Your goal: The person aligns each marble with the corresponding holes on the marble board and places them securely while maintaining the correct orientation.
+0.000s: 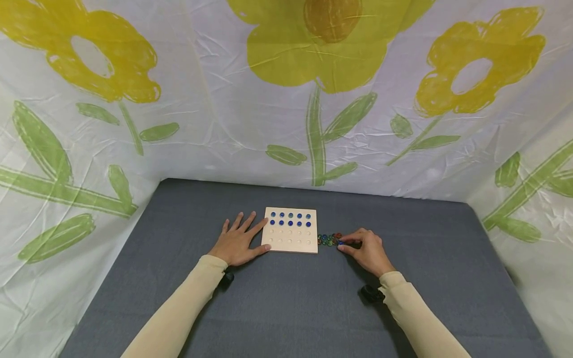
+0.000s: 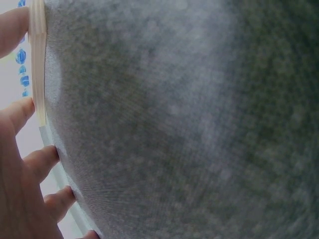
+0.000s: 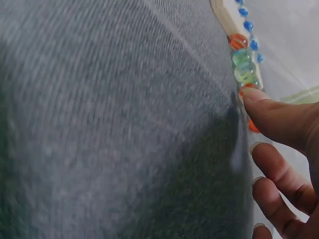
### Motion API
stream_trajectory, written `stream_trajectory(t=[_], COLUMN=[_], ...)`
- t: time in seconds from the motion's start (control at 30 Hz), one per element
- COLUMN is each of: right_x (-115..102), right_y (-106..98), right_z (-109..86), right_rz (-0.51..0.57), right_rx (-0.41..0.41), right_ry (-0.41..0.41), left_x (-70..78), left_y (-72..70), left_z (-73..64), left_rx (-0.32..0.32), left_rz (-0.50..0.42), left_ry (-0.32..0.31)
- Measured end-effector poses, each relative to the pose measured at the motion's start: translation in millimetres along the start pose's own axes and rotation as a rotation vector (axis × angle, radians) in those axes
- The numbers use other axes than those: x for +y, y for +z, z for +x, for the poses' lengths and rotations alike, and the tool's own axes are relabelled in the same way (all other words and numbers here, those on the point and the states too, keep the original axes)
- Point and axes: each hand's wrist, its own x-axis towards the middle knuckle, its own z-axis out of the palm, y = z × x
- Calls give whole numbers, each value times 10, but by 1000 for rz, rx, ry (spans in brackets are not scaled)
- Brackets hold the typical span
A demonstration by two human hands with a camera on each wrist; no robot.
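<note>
A pale wooden board (image 1: pixel 290 243) with rows of round hollows lies on the grey cloth; blue marbles (image 1: pixel 290 223) fill its two far rows, and the two near rows hold none. My left hand (image 1: pixel 235 246) lies spread at the board's left side, thumb and index finger touching its edge. Against the right side of the board sits a cluster of red, green and blue glass marbles (image 1: pixel 328 240). At the cluster's right end my right hand (image 1: pixel 368 252) pinches a blue marble (image 1: pixel 340 242) between thumb and index finger. In the right wrist view the thumb (image 3: pixel 279 117) hides that marble.
Dark grey cloth (image 1: pixel 286 303) covers the table. White sheets (image 1: pixel 215 114) with painted yellow flowers hang behind and at both sides. A small black device (image 1: pixel 371 294) is worn at the right wrist, another (image 1: pixel 227 279) at the left.
</note>
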Motion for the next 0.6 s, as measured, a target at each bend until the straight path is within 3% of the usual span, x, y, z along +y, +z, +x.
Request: stream_trajectory(t=[0.6], right_x=[-253], right_y=[44], right_z=[34], right_rz=[24], right_rx=[19], right_ry=[-34], left_x=[2], left_y=[-18], left_z=[-10], left_rx=[-13], left_rz=[11], left_ry=[14])
